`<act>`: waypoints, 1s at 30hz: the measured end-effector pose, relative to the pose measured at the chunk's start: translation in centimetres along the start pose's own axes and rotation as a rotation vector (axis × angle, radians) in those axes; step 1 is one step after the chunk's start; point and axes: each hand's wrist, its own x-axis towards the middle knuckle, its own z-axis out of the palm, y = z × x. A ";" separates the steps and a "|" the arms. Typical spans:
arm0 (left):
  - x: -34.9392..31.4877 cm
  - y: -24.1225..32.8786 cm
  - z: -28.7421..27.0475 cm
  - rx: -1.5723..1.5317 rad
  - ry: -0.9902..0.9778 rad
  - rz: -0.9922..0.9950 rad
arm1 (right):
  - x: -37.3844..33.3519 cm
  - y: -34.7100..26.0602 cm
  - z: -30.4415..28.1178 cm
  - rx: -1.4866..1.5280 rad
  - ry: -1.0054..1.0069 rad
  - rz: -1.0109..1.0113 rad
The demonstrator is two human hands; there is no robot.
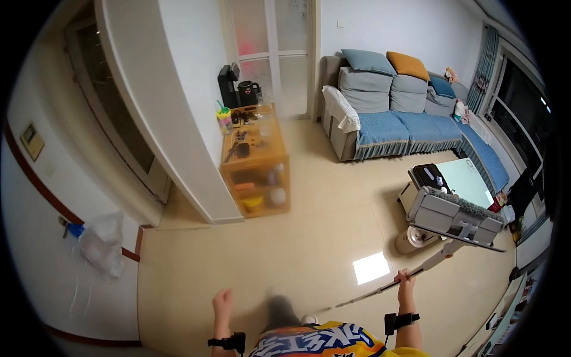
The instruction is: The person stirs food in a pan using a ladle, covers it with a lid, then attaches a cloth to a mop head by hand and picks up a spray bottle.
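In my right hand (pixel 404 277) is the pole of a flat mop (pixel 440 254), fingers wrapped round it. The pole slants from low near my feet up to the right. Its wide grey rectangular head (pixel 443 213), with fluffy grey pile along the upper edge, is raised in front of the coffee table. My left hand (pixel 223 299) hangs apart at the lower left, curled into a loose fist with nothing visible in it and slightly blurred. Black straps circle both wrists.
A wooden cabinet (pixel 285 178) with small items on top stands ahead, beside a white wall end. Right of it are a grey sofa (pixel 342 135) with blue covers, a coffee table (pixel 467 175) and a round bin (pixel 407 241). A plastic bag (pixel 102 244) hangs on the door at left.
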 end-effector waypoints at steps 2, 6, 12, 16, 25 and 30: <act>3.0 -0.3 -0.1 -0.009 0.026 0.001 | 2.9 0.7 0.8 0.030 0.045 -0.018; 12.1 2.1 1.7 -0.052 0.098 -0.027 | 6.1 1.4 2.4 -0.069 0.245 -0.025; 25.7 12.6 12.8 0.105 -0.233 0.325 | 6.8 3.7 0.4 -0.274 0.702 -0.047; 31.5 19.1 22.4 0.198 -0.455 0.637 | 4.7 3.9 0.4 -0.406 0.908 0.058; 30.0 34.7 42.9 0.160 -0.741 0.846 | 8.1 9.3 -3.7 -0.262 1.298 -0.017; 28.6 40.8 51.0 0.227 -0.842 0.985 | 13.3 10.9 -5.7 -0.247 1.362 0.103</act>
